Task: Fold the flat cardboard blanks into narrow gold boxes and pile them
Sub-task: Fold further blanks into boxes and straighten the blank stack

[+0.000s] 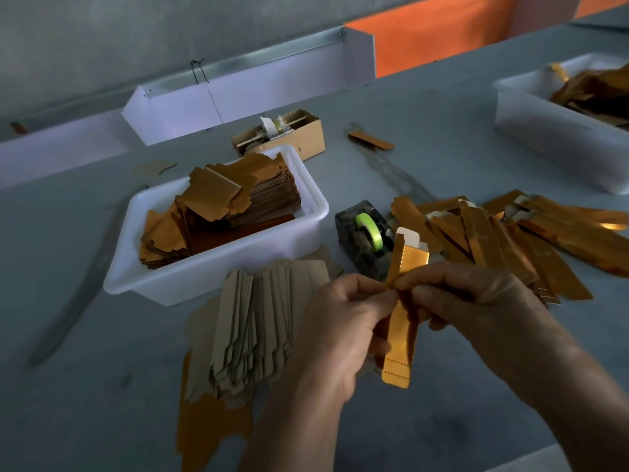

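While it is held upright above the bench, the narrow gold box (401,311) shows shiny foil faces, a dotted crease line near its lower end and a pale cardboard flap standing open at its top. It sits between both hands, at their fingertips, in front of the tape dispenser (366,238). The left hand (335,330) curls round its left side with thumb and forefinger pinching the middle; the right hand (476,301) pinches the same spot from the right, knuckles up, so the two hands meet on the box.

Just left of the hands lies a fanned stack of flat blanks (258,321), dull grey-brown side up, with stepped, notched ends. Beyond it a white plastic tub (218,264) holds more blanks, gold side up, stacked and leaning. The dispenser, dark and translucent with a lime-green roll, stands by the tub's right wall. To the right spreads a loose pile of folded gold boxes (510,240). A small brown carton (282,136) stands behind the tub, and another white tub (558,127) sits toward the bench's far right corner.
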{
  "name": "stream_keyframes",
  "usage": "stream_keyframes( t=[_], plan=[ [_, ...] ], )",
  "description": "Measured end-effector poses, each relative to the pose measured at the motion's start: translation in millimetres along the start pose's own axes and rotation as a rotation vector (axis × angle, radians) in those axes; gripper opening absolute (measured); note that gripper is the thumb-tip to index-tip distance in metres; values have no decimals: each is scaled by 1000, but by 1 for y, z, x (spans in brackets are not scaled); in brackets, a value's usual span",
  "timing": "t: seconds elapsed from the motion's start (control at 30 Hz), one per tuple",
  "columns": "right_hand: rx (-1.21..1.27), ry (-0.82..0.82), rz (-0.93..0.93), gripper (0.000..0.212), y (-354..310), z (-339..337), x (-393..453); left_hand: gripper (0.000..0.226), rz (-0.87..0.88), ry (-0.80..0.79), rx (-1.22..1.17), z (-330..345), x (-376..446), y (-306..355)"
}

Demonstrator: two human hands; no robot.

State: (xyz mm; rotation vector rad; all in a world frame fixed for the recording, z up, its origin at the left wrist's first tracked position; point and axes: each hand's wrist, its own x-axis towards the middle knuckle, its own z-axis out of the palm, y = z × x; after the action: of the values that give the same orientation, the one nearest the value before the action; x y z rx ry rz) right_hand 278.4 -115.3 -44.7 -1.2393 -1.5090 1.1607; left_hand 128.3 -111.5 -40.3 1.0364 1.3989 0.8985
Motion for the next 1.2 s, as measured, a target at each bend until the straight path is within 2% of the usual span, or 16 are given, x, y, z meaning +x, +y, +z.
stream_keyframes(
  t=[0.17, 0.37, 0.7, 0.93, 1.07, 1.2],
  plan=[
    [-104, 3, -4, 56, -2, 3, 2, 2, -6, -24, -102, -5, -7, 5],
    [-104, 32, 63, 67, -2, 7, 2, 4, 25, -77, -79, -6, -11, 7],
    [-207, 86, 85, 63, 1, 12, 4, 11, -25, -138, -80, -9, -8, 4],
    [-340, 133, 56, 54, -3, 15, 2, 11, 32, -40, -42, -5, -9, -2],
    [-528, 171, 11, 50, -11, 19, 1, 16, 107, 30, 39, 2, -13, -3],
    [-583, 252, 3, 49, -18, 23, 0, 17, 265, 117, 164, 5, -15, -3]
  ],
)
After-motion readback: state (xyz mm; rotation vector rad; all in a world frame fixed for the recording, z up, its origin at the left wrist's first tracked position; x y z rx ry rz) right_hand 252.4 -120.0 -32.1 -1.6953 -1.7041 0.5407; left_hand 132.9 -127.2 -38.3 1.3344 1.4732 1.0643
